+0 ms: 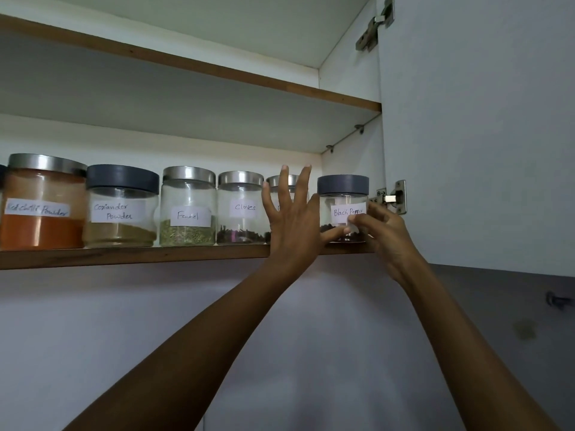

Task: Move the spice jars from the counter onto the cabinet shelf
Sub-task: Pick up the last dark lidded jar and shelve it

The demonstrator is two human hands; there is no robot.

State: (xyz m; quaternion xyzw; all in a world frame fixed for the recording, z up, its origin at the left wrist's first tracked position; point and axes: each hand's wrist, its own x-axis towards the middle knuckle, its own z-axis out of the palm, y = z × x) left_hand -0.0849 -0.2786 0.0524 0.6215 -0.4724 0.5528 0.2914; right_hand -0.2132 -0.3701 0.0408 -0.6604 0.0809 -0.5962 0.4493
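The Black Pepper jar (340, 194), clear with a dark grey lid, stands at the right end of the wooden-edged cabinet shelf (140, 257). My right hand (385, 234) curls its fingers round the jar's right side, over the label. My left hand (292, 225) is spread with fingers pointing up, its thumb against the jar's lower left. Left along the same shelf stand jars labelled Cloves (241, 209), Fennel (187, 209), Coriander Powder (121, 209) and Red Chilli Powder (43, 206). My left hand largely hides one more steel-lidded jar (289, 181).
The open white cabinet door (482, 135) hangs just right of the jar, its lower hinge (395, 197) close to my right hand. An upper shelf (217, 73) runs above the jars. A pale wall lies below the shelf.
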